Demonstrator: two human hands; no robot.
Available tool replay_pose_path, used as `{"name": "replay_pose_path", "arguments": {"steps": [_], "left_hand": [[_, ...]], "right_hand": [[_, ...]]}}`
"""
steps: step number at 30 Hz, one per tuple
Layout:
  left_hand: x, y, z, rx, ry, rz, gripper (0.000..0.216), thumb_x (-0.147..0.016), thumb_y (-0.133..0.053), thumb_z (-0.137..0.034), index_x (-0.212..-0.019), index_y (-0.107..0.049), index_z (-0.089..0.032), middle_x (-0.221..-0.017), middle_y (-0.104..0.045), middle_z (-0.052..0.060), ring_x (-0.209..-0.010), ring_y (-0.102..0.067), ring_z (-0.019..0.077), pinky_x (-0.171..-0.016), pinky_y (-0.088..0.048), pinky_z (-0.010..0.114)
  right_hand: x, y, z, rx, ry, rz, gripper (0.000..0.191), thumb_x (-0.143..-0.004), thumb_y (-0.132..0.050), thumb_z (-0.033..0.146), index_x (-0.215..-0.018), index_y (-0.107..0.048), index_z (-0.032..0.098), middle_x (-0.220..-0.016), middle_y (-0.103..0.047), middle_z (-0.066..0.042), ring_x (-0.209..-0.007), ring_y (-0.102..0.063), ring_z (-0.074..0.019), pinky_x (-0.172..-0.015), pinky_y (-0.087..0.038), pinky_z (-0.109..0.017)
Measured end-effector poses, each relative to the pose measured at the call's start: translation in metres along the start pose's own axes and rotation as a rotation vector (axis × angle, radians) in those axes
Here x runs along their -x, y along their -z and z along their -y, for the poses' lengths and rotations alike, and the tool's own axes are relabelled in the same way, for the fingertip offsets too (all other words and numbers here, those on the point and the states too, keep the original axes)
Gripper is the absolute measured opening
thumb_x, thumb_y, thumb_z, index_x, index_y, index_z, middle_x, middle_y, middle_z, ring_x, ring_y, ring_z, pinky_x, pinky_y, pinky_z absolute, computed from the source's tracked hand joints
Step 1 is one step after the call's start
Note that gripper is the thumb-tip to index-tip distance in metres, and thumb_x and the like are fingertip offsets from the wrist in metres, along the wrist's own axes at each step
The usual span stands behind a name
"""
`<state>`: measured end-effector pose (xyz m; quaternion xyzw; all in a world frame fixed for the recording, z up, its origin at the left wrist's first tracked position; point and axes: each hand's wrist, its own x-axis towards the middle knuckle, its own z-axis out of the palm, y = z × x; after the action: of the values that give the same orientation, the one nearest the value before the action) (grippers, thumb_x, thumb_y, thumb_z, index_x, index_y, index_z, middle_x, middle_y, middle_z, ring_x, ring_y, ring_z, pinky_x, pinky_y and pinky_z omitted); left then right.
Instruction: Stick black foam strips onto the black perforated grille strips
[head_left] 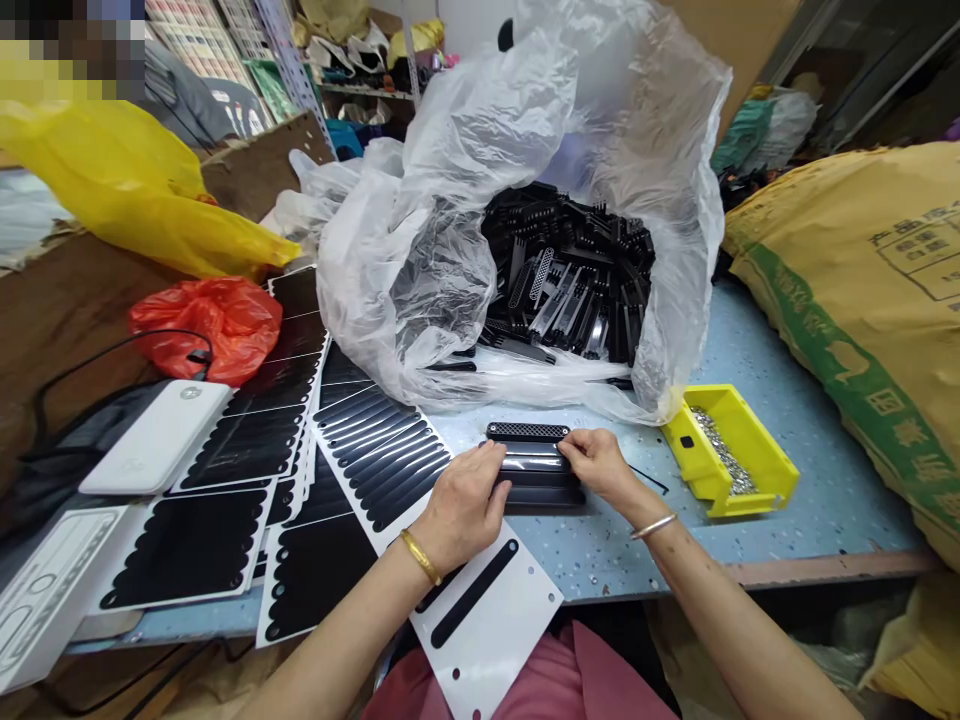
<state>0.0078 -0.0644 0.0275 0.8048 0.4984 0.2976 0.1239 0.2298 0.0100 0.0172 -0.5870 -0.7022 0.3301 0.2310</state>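
A long black plastic part with a mesh grille along its far edge lies on the blue table in front of me. My left hand grips its left end with the fingers curled over it. My right hand pinches its right end. Under my left wrist lies a white backing sheet with a few black adhesive strips left on it. Each wrist wears a bangle.
A big clear plastic bag of black parts stands behind. A yellow bin of small metal bits is at right. Sheets of black strips, a white power bank, red and yellow bags are left; a yellow sack right.
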Motion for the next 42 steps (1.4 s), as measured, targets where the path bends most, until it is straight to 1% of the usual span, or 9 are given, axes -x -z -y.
{"name": "replay_pose_path", "arguments": {"steps": [5, 8, 11, 15, 17, 20, 27, 34, 42], "left_hand": [[0.029, 0.037, 0.002, 0.036, 0.205, -0.214, 0.032, -0.087, -0.053, -0.024, -0.117, -0.064, -0.017, -0.114, -0.071, 0.012, -0.105, -0.067, 0.026, -0.095, -0.053, 0.039], [0.075, 0.067, 0.006, 0.125, 0.636, -0.349, 0.027, -0.08, -0.063, -0.039, -0.097, -0.071, -0.02, -0.088, -0.076, 0.007, -0.079, -0.072, 0.0242, -0.074, -0.058, 0.033], [0.129, 0.08, 0.003, 0.491, 1.084, -0.36, 0.037, -0.067, -0.073, -0.052, -0.082, -0.071, -0.018, -0.072, -0.074, 0.007, -0.063, -0.07, 0.0234, -0.055, -0.055, 0.03], [0.168, 0.063, -0.026, 1.073, 1.488, -0.274, 0.05, -0.052, -0.085, -0.051, -0.081, -0.073, -0.012, -0.085, -0.076, 0.015, -0.073, -0.072, 0.0295, -0.056, -0.056, 0.032], [0.166, 0.049, -0.047, 1.309, 1.503, -0.268, 0.048, -0.059, -0.084, -0.049, -0.088, -0.074, -0.012, -0.093, -0.075, 0.017, -0.086, -0.072, 0.0304, -0.067, -0.057, 0.033], [0.152, 0.031, -0.068, 1.528, 1.363, -0.274, 0.042, -0.066, -0.081, -0.048, -0.086, -0.074, -0.012, -0.09, -0.075, 0.017, -0.079, -0.072, 0.0249, -0.067, -0.055, 0.029], [0.147, 0.023, -0.076, 1.418, 1.224, -0.104, 0.038, -0.065, -0.081, -0.045, -0.071, -0.074, -0.009, -0.068, -0.073, 0.013, -0.059, -0.067, 0.0171, -0.058, -0.05, 0.024], [0.135, 0.052, -0.052, 1.288, 1.281, -0.434, 0.055, -0.069, -0.078, -0.04, -0.115, -0.065, -0.012, -0.082, -0.075, 0.012, -0.068, -0.072, 0.0195, -0.055, -0.053, 0.023], [0.109, 0.051, -0.029, 1.077, 1.191, -0.523, 0.033, -0.068, -0.071, -0.043, -0.073, -0.062, -0.012, -0.06, -0.064, 0.002, -0.04, -0.061, 0.0124, -0.03, -0.024, 0.015]], "right_hand": [[0.0, 0.011, 0.003, 0.193, 0.067, -0.02, 0.029, -0.077, -0.047, 0.022, -0.05, -0.055, 0.019, -0.047, -0.052, -0.001, -0.05, -0.047, -0.014, -0.052, -0.032, -0.026], [0.008, 0.025, 0.004, 0.288, 0.073, -0.175, 0.032, -0.081, -0.047, 0.027, -0.051, -0.057, 0.019, -0.05, -0.056, -0.003, -0.051, -0.049, -0.0153, -0.054, -0.034, -0.027], [0.031, 0.028, 0.012, 0.256, 0.122, -0.284, 0.03, -0.084, -0.049, 0.032, -0.062, -0.064, 0.018, -0.057, -0.063, -0.005, -0.053, -0.054, -0.0163, -0.055, -0.038, -0.028], [0.077, 0.0, 0.025, 0.089, 0.269, -0.014, 0.027, -0.089, -0.05, 0.031, -0.07, -0.068, 0.021, -0.063, -0.065, -0.004, -0.055, -0.058, -0.0163, -0.053, -0.043, -0.027], [0.096, -0.02, 0.029, 0.092, 0.308, 0.061, 0.024, -0.089, -0.052, 0.03, -0.075, -0.069, 0.021, -0.065, -0.064, -0.005, -0.056, -0.058, -0.0164, -0.053, -0.044, -0.027], [0.106, -0.046, 0.035, 0.086, 0.349, 0.052, 0.021, -0.089, -0.054, 0.029, -0.076, -0.067, 0.019, -0.066, -0.062, -0.005, -0.056, -0.057, -0.0163, -0.052, -0.044, -0.028], [0.096, -0.084, 0.061, 0.162, 0.535, 0.134, 0.03, -0.091, -0.055, 0.03, -0.113, -0.065, 0.012, -0.077, -0.068, -0.008, -0.066, -0.063, -0.0195, -0.06, -0.047, -0.029], [0.112, -0.083, 0.042, 0.304, 0.635, 0.174, 0.034, -0.091, -0.058, 0.034, -0.116, -0.068, 0.015, -0.081, -0.073, -0.011, -0.07, -0.068, -0.022, -0.063, -0.048, -0.03], [0.117, -0.078, 0.039, 0.29, 0.645, 0.184, 0.034, -0.091, -0.055, 0.034, -0.117, -0.068, 0.016, -0.078, -0.072, -0.01, -0.068, -0.067, -0.0221, -0.063, -0.048, -0.031]]}}
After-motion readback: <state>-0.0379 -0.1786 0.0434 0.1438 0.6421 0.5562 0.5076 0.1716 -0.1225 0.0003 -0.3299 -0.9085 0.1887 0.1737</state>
